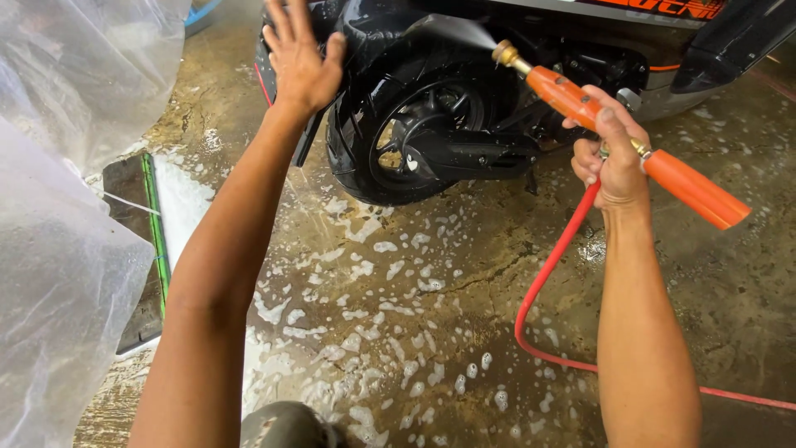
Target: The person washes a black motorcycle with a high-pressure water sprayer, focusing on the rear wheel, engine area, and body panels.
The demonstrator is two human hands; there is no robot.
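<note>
Right hand is wrapped tight around the orange spray gun, fingers curled under the barrel and thumb over the top, about mid-length. The gun's brass nozzle points at the scooter's rear wheel, sitting just to the right of the tire & slightly above the hub, w/ a fan of water spraying onto the upper tire and the black fender over it. A red hose drops from under that hand, loops down across the wet concrete floor to the right of the wheel and runs off the right edge.

Left hand is wide open, fingers spread, palm facing away, up at the left side of the wheel. It's right at the black bodywork there, but can't tell if it's actually pressing on it or just held in front. Holding nothing.

Floor below the wheel is covered in patches of white soap foam. Clear plastic sheeting hangs well left of the wheel, w/ a green hose lying beside it.
</note>
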